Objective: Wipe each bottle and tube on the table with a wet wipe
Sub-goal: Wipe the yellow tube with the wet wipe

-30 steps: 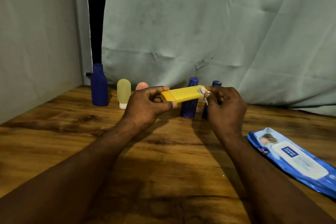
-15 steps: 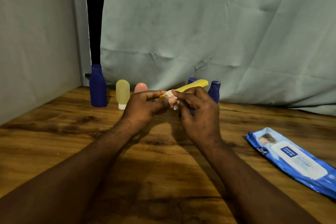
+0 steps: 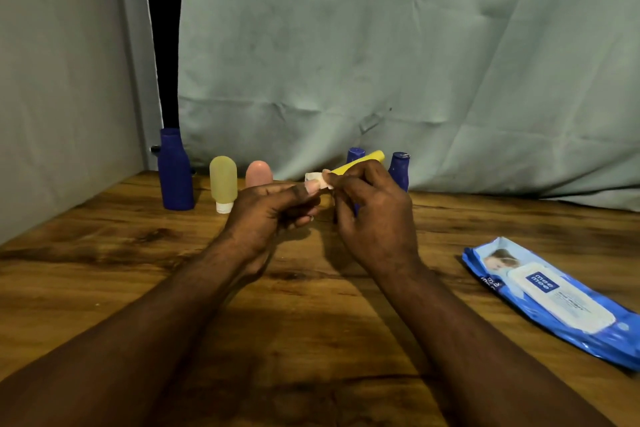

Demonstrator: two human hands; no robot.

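Your left hand [image 3: 273, 215] and right hand [image 3: 374, 215] meet in the air above the middle of the surface [image 3: 311, 322], and the yellow tube [image 3: 362, 162] is held between them, clear of the wood. The tube is tilted, with its far end rising up and to the right above your right knuckles. Your right hand is curled round the tube's lower part and presses the wet wipe [image 3: 317, 181] against it. The wipe shows as a small white bunch at your fingertips. Your left hand is curled too, its thumb tip against the wipe-covered end of the tube, pinching it there. The wipe hides the exact contact.

Along the far edge of the surface stand a tall blue bottle [image 3: 175, 173] near the left corner, a pale yellow tube [image 3: 223, 184] on its white cap just beside it, then a pink tube [image 3: 259, 174]. Two more small blue bottles [image 3: 400, 170] stand behind your right hand, partly hidden. A blue wipes pack [image 3: 554, 298] lies flat near the right edge, well apart from your hands.
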